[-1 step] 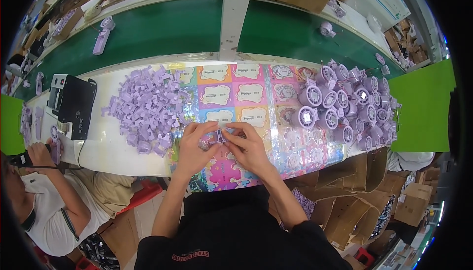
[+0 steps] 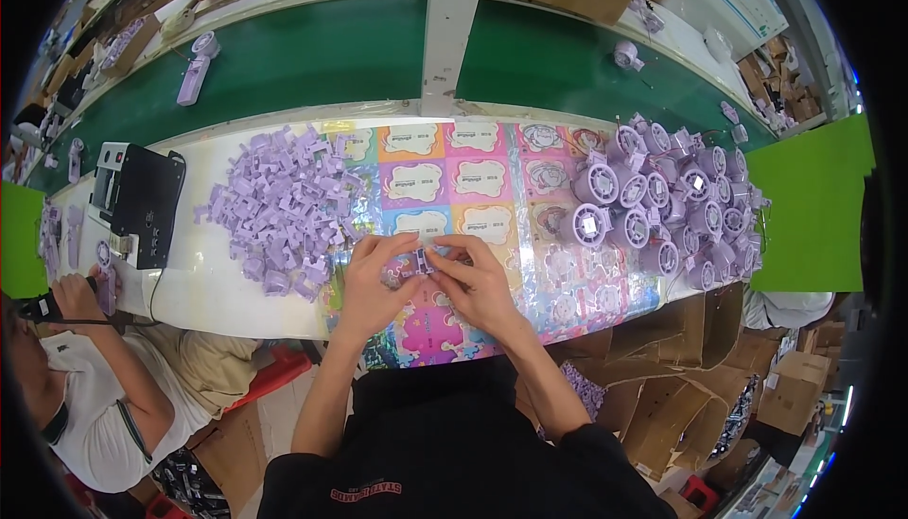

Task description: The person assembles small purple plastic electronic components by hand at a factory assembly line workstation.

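Lilac clips (image 2: 279, 209) and fan housings (image 2: 662, 202); a multicoloured patterned sheet (image 2: 445, 178) on the white bench (image 2: 203, 282); green belt (image 2: 322, 51).

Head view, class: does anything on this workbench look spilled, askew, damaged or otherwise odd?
Nothing stands out. The small purple parts lie in a loose heap left of the hands, and the round purple fan housings crowd together on the right. Both hands, left hand and right hand, pinch one small purple piece over the colourful sheet.

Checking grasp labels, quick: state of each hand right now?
Left hand: fingers closed on the small purple part.
Right hand: fingers closed on the same purple part.
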{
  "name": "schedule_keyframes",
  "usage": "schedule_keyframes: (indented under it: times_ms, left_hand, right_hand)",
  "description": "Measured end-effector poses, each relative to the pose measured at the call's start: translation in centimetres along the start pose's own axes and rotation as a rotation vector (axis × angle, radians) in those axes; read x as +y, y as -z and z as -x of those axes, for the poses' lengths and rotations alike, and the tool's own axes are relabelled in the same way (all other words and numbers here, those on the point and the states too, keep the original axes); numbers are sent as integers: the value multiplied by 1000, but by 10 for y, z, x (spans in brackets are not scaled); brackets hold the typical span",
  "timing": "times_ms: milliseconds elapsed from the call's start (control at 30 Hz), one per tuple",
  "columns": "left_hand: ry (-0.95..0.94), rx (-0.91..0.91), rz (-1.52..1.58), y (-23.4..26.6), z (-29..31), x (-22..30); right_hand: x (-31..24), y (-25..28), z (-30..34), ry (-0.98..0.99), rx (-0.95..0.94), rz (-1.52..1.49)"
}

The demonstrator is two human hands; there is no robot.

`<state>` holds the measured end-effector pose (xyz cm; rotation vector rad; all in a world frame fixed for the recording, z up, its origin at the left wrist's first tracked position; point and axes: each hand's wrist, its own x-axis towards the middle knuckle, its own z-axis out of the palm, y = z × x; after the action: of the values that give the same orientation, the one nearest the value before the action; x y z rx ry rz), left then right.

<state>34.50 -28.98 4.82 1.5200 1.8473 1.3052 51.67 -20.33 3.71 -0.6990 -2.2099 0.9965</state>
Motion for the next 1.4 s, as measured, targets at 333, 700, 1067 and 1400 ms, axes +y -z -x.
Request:
schedule_keyframes:
  times_ms: [333, 700, 1067, 1400]
  left_hand:
    - [19, 15, 16, -2, 2, -4]
    - [35, 22, 46, -2, 3, -5]
    - [39, 17, 34, -2, 4, -8]
    - [52, 20, 51, -1, 3, -5]
  right_hand:
    - [2, -1, 0, 23, 40, 39]
    - [4, -2, 2, 18, 51, 28]
    - [4, -2, 3, 0, 36, 30]
    - [1, -1, 1, 21, 43, 39]
